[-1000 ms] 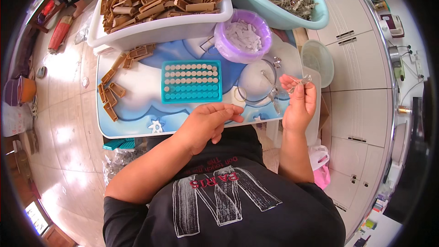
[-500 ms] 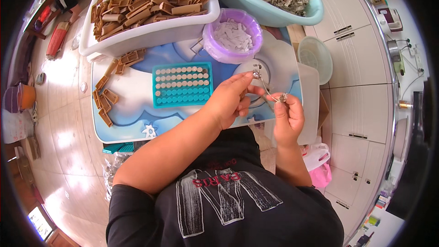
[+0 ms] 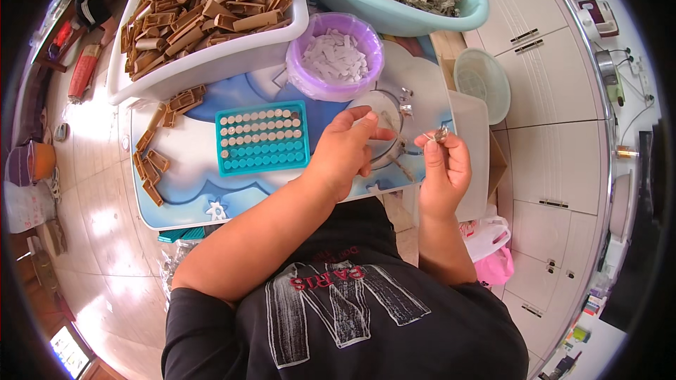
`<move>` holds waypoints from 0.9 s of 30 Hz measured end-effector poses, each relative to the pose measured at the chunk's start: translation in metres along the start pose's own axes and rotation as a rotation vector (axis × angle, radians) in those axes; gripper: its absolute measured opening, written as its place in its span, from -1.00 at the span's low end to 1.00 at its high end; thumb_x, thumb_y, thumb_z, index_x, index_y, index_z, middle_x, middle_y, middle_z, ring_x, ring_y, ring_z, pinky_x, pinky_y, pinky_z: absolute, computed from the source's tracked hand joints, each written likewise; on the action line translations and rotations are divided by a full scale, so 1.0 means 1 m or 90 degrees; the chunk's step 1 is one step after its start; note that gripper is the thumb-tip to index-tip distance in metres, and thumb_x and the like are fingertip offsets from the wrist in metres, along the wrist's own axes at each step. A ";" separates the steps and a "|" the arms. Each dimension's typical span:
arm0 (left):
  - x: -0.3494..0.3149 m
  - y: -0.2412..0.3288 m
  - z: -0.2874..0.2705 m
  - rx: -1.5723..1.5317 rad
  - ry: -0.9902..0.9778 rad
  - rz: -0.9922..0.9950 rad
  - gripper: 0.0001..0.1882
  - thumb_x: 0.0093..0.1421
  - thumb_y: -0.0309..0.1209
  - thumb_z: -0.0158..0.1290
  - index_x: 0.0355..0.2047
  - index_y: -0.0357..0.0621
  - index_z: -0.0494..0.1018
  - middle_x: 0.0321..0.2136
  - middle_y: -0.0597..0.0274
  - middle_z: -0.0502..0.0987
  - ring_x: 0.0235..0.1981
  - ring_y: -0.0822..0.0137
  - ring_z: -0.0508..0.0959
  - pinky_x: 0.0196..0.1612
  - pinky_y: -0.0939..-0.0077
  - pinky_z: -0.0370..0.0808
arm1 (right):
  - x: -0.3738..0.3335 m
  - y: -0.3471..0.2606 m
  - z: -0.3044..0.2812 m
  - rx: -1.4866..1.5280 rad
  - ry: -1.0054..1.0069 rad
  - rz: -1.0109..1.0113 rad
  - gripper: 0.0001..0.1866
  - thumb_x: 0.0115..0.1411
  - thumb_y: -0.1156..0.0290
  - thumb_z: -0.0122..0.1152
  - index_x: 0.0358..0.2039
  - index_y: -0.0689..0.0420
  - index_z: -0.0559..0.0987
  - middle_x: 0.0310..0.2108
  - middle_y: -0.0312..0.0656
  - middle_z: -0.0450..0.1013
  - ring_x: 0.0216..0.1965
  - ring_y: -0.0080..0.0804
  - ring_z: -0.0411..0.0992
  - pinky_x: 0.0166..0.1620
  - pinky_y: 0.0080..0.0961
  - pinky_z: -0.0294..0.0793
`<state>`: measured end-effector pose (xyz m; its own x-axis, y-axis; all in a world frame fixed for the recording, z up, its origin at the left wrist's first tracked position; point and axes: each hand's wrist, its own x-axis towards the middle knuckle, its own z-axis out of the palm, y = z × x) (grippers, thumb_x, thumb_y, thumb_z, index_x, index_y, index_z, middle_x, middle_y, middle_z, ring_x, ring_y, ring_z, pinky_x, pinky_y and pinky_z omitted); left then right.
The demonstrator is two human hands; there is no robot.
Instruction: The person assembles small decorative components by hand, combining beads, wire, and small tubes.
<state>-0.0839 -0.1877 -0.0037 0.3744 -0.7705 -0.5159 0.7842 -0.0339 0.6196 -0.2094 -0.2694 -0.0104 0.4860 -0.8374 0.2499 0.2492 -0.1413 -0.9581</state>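
Note:
My right hand [image 3: 446, 169] pinches a small shiny metal part [image 3: 441, 134] between thumb and fingers, at the right of the table. A thin wire end shows beside the pinch. My left hand [image 3: 336, 151] is open over the middle of the table, its fingers apart and nothing seen in them. Just beyond its fingertips is another small metal piece [image 3: 406, 103]; I cannot tell whether it lies on the table or hangs from a wire. Left of my left hand sits a teal tray [image 3: 264, 170] with rows of round slots, the far rows filled with silver coin-shaped discs.
A large white bin [image 3: 218, 70] of brown plastic casings stands at the far left; several loose casings [image 3: 156, 160] lie near the table's left edge. A purple bowl [image 3: 327, 90] holds white strips. Behind it is a light blue basin [image 3: 394, 22] of wiry clear pieces.
My left fingers have let go of the metal piece they held and spread apart. My right hand keeps its pinch, slightly higher. The view has shifted a little.

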 end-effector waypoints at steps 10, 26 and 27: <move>0.001 0.009 -0.001 -0.035 -0.053 -0.065 -0.69 0.29 -0.24 -0.16 -0.06 -0.14 0.31 -0.35 0.22 0.46 -0.75 0.64 0.06 -0.67 0.70 0.06 | -0.007 0.003 -0.006 -0.064 -0.096 -0.007 -0.91 0.15 0.61 0.12 -0.31 0.29 0.44 -0.34 -0.22 0.42 -0.27 -0.54 0.36 -0.15 -0.64 0.34; 0.006 0.002 -0.015 -0.054 -0.070 -0.028 -0.76 0.26 -0.28 -0.07 -0.17 -0.16 0.36 -0.34 0.21 0.51 -0.78 0.64 0.11 -0.67 0.67 0.16 | 0.003 -0.004 -0.003 -0.448 -0.260 -0.221 -0.84 -0.09 0.55 0.30 -0.44 0.20 0.51 -0.48 -0.15 0.42 -0.44 -0.19 0.38 -0.37 -0.38 0.35; 0.007 0.001 -0.015 -0.054 -0.070 -0.029 -0.76 0.26 -0.28 -0.07 -0.17 -0.16 0.36 -0.34 0.21 0.51 -0.78 0.64 0.11 -0.67 0.67 0.16 | 0.004 -0.005 -0.003 -0.448 -0.260 -0.221 -0.84 -0.09 0.55 0.30 -0.44 0.20 0.51 -0.48 -0.15 0.42 -0.44 -0.19 0.38 -0.37 -0.38 0.35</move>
<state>-0.0730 -0.1830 -0.0157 0.2848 -0.8347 -0.4713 0.8395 -0.0201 0.5429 -0.2113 -0.2737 -0.0045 0.7731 -0.4523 0.4446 -0.0694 -0.7572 -0.6495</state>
